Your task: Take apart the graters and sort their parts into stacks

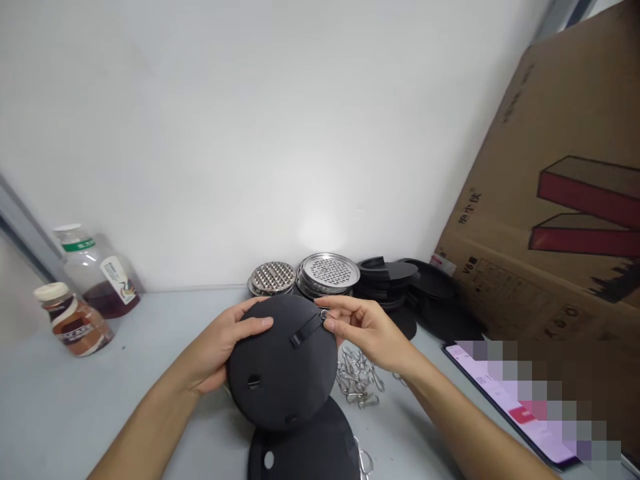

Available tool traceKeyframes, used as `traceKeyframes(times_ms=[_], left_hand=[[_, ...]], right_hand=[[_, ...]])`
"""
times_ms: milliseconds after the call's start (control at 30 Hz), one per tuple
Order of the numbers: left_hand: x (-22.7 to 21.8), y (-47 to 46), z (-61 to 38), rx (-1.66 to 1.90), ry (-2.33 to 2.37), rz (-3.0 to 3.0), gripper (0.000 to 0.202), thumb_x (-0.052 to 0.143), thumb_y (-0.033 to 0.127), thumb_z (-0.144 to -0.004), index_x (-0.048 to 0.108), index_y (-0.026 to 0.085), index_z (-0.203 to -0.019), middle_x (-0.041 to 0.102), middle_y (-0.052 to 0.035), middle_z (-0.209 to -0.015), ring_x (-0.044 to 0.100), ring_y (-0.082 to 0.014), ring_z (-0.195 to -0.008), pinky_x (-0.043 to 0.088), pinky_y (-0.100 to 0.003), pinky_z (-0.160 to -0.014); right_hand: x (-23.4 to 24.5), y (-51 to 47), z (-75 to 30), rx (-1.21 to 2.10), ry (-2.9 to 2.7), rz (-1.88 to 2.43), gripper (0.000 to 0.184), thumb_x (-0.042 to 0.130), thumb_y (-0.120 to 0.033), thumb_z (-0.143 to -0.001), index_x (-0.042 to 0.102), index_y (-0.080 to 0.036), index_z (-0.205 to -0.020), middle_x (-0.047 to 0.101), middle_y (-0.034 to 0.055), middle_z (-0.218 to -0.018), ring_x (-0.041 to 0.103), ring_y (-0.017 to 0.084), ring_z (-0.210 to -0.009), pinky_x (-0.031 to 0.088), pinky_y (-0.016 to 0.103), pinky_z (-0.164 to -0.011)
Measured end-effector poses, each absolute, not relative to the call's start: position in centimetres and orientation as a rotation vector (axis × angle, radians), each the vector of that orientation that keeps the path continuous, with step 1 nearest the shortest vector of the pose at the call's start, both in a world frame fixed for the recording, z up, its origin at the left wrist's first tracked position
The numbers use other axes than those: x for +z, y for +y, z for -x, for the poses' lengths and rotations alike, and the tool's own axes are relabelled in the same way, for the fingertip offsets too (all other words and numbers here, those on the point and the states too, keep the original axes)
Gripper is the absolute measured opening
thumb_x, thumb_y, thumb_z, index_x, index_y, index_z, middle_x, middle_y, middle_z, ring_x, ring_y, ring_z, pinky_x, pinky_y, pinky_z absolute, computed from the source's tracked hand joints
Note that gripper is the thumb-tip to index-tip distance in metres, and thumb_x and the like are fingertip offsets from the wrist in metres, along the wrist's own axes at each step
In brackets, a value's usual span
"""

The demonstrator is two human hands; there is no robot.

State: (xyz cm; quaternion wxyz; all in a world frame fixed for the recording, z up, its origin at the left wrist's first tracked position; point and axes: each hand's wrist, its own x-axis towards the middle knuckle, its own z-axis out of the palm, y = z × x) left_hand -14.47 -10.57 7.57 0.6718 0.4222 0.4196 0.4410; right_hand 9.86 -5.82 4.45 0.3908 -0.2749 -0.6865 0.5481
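Observation:
My left hand grips the left edge of a round black disc, its thumb lying on the face. The disc is tilted up toward me and has a raised bar and small slots. At the disc's upper right edge, my right hand pinches a small metal wire clip by the end of the bar. Fingers partly cover this clip. Another black disc with a hole lies beneath, nearer to me. Several loose metal wire clips are heaped right of the held disc.
Perforated metal grater discs are stacked against the wall, beside piled black round parts. Two bottles, one clear and one brown-labelled, stand at left. A phone and a large cardboard box occupy the right.

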Motion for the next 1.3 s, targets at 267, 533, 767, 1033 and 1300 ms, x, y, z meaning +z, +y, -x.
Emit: traceKeyframes(times_ms=[267,533,767,1033,1300], left_hand=[[5.9,-11.4,15.4,1.027,0.952,-0.957,0.044,0.069,0.022,-0.081,0.059,0.017,-0.123,0.072,-0.0109,-0.105,0.069,-0.0250,-0.088,0.054,-0.035,-0.079],[6.0,-11.7,15.2,1.028,0.943,-0.987,0.046,0.068,0.022,-0.080,0.061,0.021,-0.125,0.070,-0.0112,-0.114,0.068,-0.0293,-0.097,0.053,-0.036,-0.083],[5.7,-12.0,14.8,1.029,0.969,-1.015,0.046,0.070,0.024,-0.079,0.062,0.027,-0.124,0.070,-0.0066,-0.117,0.068,-0.0282,-0.097,0.055,-0.034,-0.082],[4.9,-13.2,11.6,1.316,1.143,-1.097,0.045,0.075,0.032,-0.074,0.065,0.027,-0.118,0.063,-0.0022,-0.130,0.063,-0.0282,-0.109,0.054,-0.028,-0.082],[4.7,-13.7,10.5,1.382,1.080,-0.919,0.045,0.076,0.029,-0.070,0.066,0.027,-0.114,0.069,-0.0017,-0.121,0.065,-0.0262,-0.104,0.056,-0.027,-0.078]], right_hand=[[2.5,-8.3,-10.2,0.590,-2.034,0.758,0.027,0.056,-0.019,-0.092,0.068,-0.023,-0.116,0.071,0.0057,-0.090,0.066,0.017,-0.076,0.052,0.030,-0.068],[2.4,-10.1,-9.3,0.245,-1.914,0.807,0.020,0.061,-0.012,-0.087,0.071,-0.021,-0.102,0.072,0.0032,-0.075,0.066,0.016,-0.062,0.052,0.028,-0.060],[3.2,-10.4,-8.4,0.416,-1.680,0.940,0.016,0.064,-0.020,-0.086,0.077,-0.023,-0.095,0.077,0.0053,-0.088,0.071,0.021,-0.076,0.056,0.031,-0.067],[3.1,-9.1,-7.9,0.996,-1.270,1.010,0.019,0.073,-0.037,-0.079,0.079,-0.023,-0.090,0.078,0.0046,-0.093,0.073,0.025,-0.086,0.060,0.036,-0.076],[2.6,-10.1,-7.8,1.110,-1.267,0.835,0.027,0.060,-0.040,-0.090,0.074,-0.027,-0.109,0.074,0.0036,-0.109,0.068,0.024,-0.103,0.054,0.037,-0.091]])
